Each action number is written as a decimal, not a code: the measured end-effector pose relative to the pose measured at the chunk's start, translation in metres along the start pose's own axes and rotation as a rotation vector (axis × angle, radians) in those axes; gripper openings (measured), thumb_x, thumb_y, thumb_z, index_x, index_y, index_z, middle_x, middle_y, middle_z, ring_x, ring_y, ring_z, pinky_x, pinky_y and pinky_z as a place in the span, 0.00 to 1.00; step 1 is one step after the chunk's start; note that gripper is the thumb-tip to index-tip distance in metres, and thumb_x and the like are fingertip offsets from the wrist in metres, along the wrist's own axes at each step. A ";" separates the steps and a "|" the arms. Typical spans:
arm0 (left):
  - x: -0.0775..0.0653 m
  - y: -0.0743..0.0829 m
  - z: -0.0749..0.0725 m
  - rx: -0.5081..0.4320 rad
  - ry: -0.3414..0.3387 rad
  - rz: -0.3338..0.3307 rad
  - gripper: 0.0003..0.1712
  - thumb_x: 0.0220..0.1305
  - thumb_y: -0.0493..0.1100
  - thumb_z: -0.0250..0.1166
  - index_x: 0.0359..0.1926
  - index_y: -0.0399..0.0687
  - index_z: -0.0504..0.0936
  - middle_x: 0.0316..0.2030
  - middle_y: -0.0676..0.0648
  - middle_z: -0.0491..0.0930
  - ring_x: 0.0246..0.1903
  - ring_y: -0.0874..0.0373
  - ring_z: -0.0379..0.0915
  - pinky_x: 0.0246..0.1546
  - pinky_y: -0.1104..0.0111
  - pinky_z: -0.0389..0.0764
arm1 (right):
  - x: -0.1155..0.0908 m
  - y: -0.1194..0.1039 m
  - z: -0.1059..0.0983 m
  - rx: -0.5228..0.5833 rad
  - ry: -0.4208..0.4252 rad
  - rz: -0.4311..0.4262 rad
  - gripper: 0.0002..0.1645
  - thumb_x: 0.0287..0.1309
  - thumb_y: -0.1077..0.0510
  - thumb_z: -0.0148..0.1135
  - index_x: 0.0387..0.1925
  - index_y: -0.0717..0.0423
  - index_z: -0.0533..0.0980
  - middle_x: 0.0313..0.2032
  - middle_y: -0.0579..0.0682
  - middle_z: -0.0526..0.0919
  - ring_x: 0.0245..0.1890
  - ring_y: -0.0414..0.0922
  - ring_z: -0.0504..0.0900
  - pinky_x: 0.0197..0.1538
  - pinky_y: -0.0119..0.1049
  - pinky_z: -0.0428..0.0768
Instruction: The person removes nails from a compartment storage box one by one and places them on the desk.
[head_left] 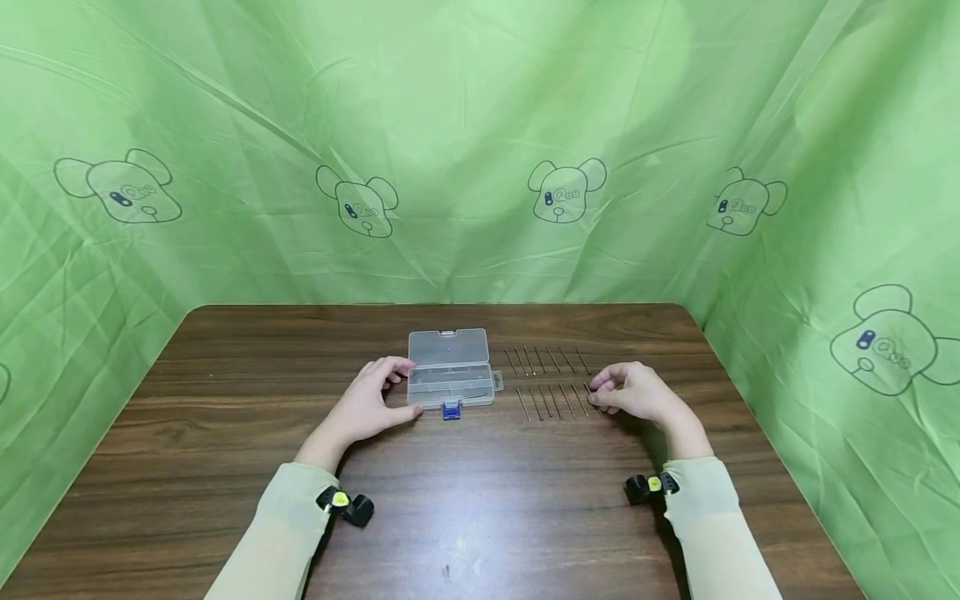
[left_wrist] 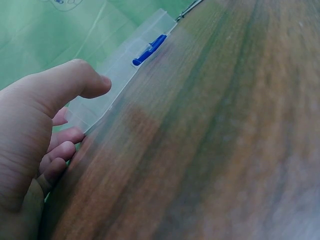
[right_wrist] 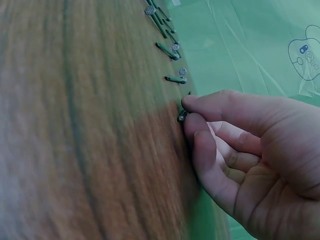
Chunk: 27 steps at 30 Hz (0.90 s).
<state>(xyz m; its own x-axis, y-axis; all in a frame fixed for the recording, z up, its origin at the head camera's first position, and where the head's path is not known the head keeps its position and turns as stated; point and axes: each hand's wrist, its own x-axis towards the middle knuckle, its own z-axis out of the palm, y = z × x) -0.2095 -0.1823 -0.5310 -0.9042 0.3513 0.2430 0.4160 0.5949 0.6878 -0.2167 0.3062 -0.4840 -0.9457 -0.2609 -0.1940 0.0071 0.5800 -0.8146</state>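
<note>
A clear plastic compartment box lies open on the table, its lid folded back and a blue latch at the front. One thin nail lies in its front right compartment. My left hand holds the box's left side, thumb at the front corner and fingers farther back. Right of the box, several nails lie in two rows, a back row and a front row. At the front row's right end, my right hand pinches a nail between thumb and index finger, close over the table.
The brown wooden table has rounded far corners. Green cloth with printed bear heads hangs around its back and sides. Black wrist cameras are strapped on both wrists. A hanging tab sticks out from the box's right side.
</note>
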 end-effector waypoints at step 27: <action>-0.001 0.001 0.000 0.014 0.006 0.012 0.40 0.54 0.48 0.86 0.66 0.47 0.80 0.55 0.51 0.82 0.53 0.53 0.75 0.58 0.54 0.78 | 0.000 -0.036 0.004 -0.180 0.047 -0.166 0.19 0.64 0.54 0.80 0.50 0.60 0.87 0.37 0.47 0.89 0.36 0.43 0.86 0.43 0.35 0.83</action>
<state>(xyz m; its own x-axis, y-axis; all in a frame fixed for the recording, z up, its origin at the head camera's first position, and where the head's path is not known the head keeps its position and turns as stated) -0.2084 -0.1824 -0.5303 -0.8996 0.3540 0.2557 0.4282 0.6004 0.6753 -0.2155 0.2817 -0.4568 -0.9430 -0.3309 -0.0364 -0.2041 0.6612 -0.7219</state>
